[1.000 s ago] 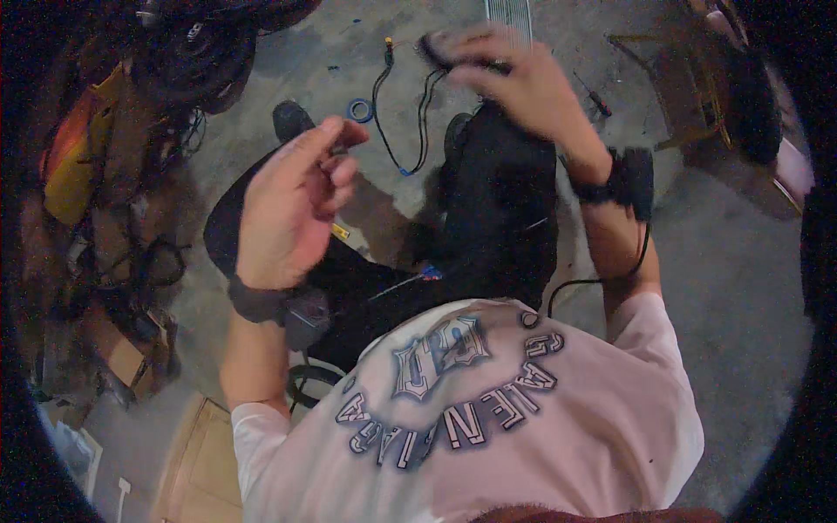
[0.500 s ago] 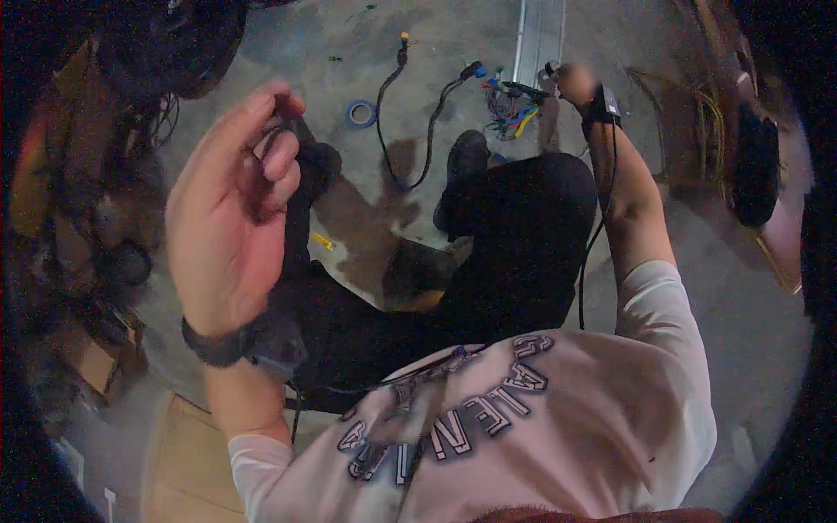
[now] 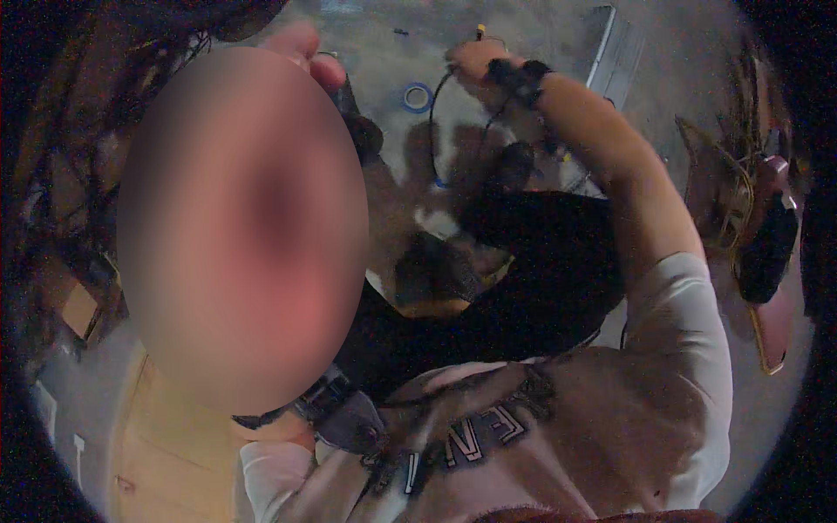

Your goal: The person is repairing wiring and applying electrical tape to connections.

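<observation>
My left hand (image 3: 244, 227) is raised very close to the camera at the left, heavily blurred, with only curled fingertips showing clearly at the top. Whether it holds anything is hidden. My right hand (image 3: 471, 61) reaches to the floor at the upper middle, closed on a thin black cable (image 3: 436, 131) beside a small yellow-tipped connector (image 3: 480, 31). The cable loops down the concrete floor. A blue tape roll (image 3: 417, 98) lies left of that hand. Dark wristbands with small devices are on both wrists.
My crossed legs in dark trousers (image 3: 532, 244) surround the floor below the cable. A silver metal strip (image 3: 608, 61) lies at the upper right. Dark clutter and cardboard (image 3: 78, 305) line the left, a tan board (image 3: 166, 462) the lower left, leaning frames and bags (image 3: 758, 244) the right.
My right hand has moved left from beside the metal strip onto the cable near its yellow connector. My left hand has come much closer to the camera, covering more of the left side.
</observation>
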`<action>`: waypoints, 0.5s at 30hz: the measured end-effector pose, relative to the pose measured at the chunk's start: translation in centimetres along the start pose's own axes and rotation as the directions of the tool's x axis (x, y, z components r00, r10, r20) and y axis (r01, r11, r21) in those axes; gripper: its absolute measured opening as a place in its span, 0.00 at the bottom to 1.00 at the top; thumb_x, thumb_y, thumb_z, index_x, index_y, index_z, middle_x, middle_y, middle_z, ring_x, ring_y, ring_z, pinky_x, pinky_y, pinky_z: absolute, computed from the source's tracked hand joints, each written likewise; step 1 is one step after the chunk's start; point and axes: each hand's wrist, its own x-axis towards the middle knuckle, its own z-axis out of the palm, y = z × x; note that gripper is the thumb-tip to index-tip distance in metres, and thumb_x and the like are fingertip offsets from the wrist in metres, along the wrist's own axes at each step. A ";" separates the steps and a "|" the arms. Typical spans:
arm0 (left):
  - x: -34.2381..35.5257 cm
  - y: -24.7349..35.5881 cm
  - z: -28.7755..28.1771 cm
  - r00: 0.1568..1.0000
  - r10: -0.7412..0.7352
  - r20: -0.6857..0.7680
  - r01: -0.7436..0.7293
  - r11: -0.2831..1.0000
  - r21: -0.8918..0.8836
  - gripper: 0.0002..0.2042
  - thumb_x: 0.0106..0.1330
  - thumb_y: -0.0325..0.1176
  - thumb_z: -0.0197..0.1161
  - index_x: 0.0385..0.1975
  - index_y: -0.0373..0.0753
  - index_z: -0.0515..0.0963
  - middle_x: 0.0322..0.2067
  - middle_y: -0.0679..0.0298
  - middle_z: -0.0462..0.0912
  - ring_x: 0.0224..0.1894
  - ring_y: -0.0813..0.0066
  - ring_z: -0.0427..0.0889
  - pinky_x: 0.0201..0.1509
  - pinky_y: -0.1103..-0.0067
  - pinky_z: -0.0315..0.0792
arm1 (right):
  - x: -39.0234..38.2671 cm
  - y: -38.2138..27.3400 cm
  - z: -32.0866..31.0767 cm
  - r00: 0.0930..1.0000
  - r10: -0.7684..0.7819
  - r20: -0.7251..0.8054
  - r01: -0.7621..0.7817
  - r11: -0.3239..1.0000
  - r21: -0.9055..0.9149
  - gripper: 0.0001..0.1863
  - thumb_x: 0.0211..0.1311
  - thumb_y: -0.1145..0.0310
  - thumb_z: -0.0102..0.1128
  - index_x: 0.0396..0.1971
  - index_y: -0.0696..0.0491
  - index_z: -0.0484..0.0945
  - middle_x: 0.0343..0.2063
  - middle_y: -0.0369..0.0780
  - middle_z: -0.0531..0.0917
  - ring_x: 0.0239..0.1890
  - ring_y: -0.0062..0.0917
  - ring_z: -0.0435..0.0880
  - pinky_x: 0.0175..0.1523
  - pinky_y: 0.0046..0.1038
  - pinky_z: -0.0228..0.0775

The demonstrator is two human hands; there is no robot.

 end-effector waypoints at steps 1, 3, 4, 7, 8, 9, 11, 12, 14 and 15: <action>-0.3 -0.3 0.1 1.000 -0.018 -0.007 0.017 1.000 -0.017 0.21 0.71 0.33 0.52 0.59 0.24 0.68 0.51 0.54 0.73 0.28 0.82 0.61 0.27 0.86 0.58 | 0.7 -0.8 1.5 0.991 -0.133 -0.023 0.134 0.990 0.045 0.14 0.55 0.70 0.57 0.43 0.52 0.78 0.40 0.47 0.82 0.43 0.43 0.83 0.45 0.42 0.77; -0.9 -1.3 -0.1 0.999 -0.019 0.031 0.020 0.999 -0.033 0.21 0.71 0.33 0.51 0.58 0.25 0.68 0.49 0.55 0.73 0.28 0.82 0.61 0.27 0.87 0.58 | 1.1 -4.0 3.5 0.995 -0.101 -0.020 0.102 0.994 0.028 0.14 0.56 0.71 0.55 0.43 0.52 0.78 0.41 0.47 0.81 0.43 0.42 0.83 0.44 0.41 0.78; -1.2 -1.7 0.2 0.999 -0.017 0.042 0.018 0.999 -0.032 0.20 0.72 0.33 0.51 0.58 0.26 0.68 0.48 0.56 0.73 0.28 0.83 0.62 0.26 0.87 0.58 | 0.9 -5.2 4.4 0.997 -0.070 -0.023 0.070 0.997 0.012 0.13 0.58 0.71 0.54 0.44 0.53 0.78 0.42 0.46 0.81 0.43 0.42 0.83 0.44 0.41 0.78; -2.7 -2.4 0.7 0.998 -0.046 -0.031 0.046 0.999 0.004 0.19 0.72 0.34 0.51 0.57 0.29 0.69 0.47 0.58 0.73 0.27 0.83 0.63 0.26 0.87 0.59 | 0.3 -7.8 6.0 0.999 0.014 -0.042 -0.009 0.994 0.113 0.12 0.60 0.72 0.51 0.43 0.54 0.78 0.43 0.46 0.80 0.44 0.41 0.83 0.45 0.40 0.79; -3.0 -3.2 0.2 0.998 -0.065 -0.004 0.065 0.998 0.001 0.18 0.72 0.34 0.51 0.57 0.30 0.69 0.47 0.59 0.73 0.26 0.83 0.63 0.26 0.87 0.60 | -0.8 -7.9 7.1 0.999 0.020 -0.035 -0.016 0.994 0.110 0.12 0.60 0.72 0.51 0.43 0.54 0.78 0.43 0.46 0.80 0.44 0.41 0.83 0.45 0.40 0.79; -2.2 -1.4 0.5 0.997 -0.061 -0.052 0.062 0.998 0.013 0.18 0.72 0.34 0.51 0.57 0.31 0.69 0.47 0.59 0.73 0.26 0.84 0.63 0.26 0.87 0.60 | -1.3 -10.3 7.2 0.997 -0.067 -0.037 0.069 0.996 0.052 0.12 0.61 0.72 0.51 0.43 0.54 0.78 0.44 0.46 0.80 0.44 0.41 0.83 0.45 0.41 0.79; -2.3 -1.7 1.7 0.994 -0.108 -0.022 0.108 0.994 -0.006 0.17 0.71 0.34 0.52 0.56 0.32 0.70 0.46 0.61 0.74 0.26 0.84 0.64 0.26 0.87 0.60 | -0.9 -8.1 7.2 0.999 -0.023 0.032 0.023 1.000 0.012 0.11 0.61 0.72 0.51 0.42 0.54 0.79 0.45 0.45 0.80 0.45 0.41 0.83 0.45 0.41 0.79; -1.7 -1.4 2.1 0.990 -0.137 -0.037 0.136 0.990 -0.020 0.17 0.71 0.34 0.53 0.55 0.32 0.71 0.46 0.61 0.74 0.26 0.84 0.64 0.26 0.87 0.60 | -2.3 -7.9 8.8 0.999 -0.015 0.040 0.015 1.000 0.016 0.11 0.61 0.72 0.51 0.42 0.54 0.79 0.45 0.45 0.80 0.45 0.41 0.83 0.45 0.41 0.79; -1.9 -0.7 3.0 0.985 -0.159 -0.066 0.158 0.987 -0.024 0.16 0.70 0.33 0.54 0.54 0.32 0.72 0.45 0.61 0.75 0.26 0.84 0.64 0.27 0.86 0.60 | -2.1 -8.0 8.4 0.995 0.084 0.053 -0.091 0.985 0.144 0.12 0.61 0.72 0.51 0.43 0.55 0.78 0.44 0.46 0.80 0.46 0.41 0.82 0.47 0.41 0.78; -2.0 -0.1 3.0 0.980 -0.180 -0.089 0.180 0.984 -0.014 0.15 0.70 0.32 0.54 0.52 0.32 0.73 0.44 0.61 0.76 0.26 0.85 0.63 0.27 0.86 0.60 | -3.3 -9.2 5.8 0.984 -0.039 0.171 0.026 0.996 0.080 0.14 0.59 0.71 0.54 0.45 0.55 0.77 0.45 0.47 0.79 0.49 0.42 0.80 0.50 0.42 0.76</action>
